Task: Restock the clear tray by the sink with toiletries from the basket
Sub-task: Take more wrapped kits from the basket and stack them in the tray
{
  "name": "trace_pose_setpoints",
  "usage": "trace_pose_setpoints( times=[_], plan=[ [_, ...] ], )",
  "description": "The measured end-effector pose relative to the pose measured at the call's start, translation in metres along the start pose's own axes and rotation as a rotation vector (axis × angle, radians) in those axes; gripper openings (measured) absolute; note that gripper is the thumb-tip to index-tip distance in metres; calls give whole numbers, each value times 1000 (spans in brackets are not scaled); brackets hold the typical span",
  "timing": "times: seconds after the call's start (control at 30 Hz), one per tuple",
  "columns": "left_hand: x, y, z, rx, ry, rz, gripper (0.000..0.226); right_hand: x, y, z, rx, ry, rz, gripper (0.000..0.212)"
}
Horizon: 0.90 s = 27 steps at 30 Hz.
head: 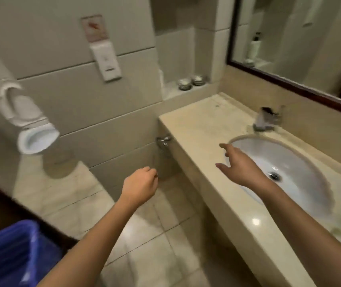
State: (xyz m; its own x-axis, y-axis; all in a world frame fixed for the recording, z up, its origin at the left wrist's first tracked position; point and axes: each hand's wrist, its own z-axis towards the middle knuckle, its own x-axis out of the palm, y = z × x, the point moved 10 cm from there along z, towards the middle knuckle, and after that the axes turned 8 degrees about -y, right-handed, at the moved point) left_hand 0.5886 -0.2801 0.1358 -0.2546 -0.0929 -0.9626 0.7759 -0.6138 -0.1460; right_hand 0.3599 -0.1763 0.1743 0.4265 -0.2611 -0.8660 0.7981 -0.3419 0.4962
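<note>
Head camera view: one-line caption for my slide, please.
Right hand reaches open-fingered over the sink rim; left hand hangs loosely curled above the floor, blue basket at lower left.

Beige tiled walls (pixel 62 48), marble floor (pixel 144 245), framed mirror (pixel 300 38).
</note>
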Motion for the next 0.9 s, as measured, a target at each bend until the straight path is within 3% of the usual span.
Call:
trace_pose_setpoints(
  times=[0.2, 0.37, 0.63, 0.83, 0.9],
  plan=[
    [-54, 204, -156, -408, 75, 172, 26, 125, 203, -10, -347, 203, -7, 56],
    [-94, 305, -305, -758, 91, 223, 23, 223, 335, -58, -643, 419, -100, 40],
    [-94, 339, -478, -1157, 205, 209, 24, 337, 468, -149, -1015, 681, -175, 37],
    [-71, 362, -534, -1439, 340, 115, 12, 400, 519, -174, -1306, 783, -369, 36],
    [-60, 374, -538, -1525, 370, 91, 18, 418, 531, -168, -1399, 797, -458, 35]
  ],
)
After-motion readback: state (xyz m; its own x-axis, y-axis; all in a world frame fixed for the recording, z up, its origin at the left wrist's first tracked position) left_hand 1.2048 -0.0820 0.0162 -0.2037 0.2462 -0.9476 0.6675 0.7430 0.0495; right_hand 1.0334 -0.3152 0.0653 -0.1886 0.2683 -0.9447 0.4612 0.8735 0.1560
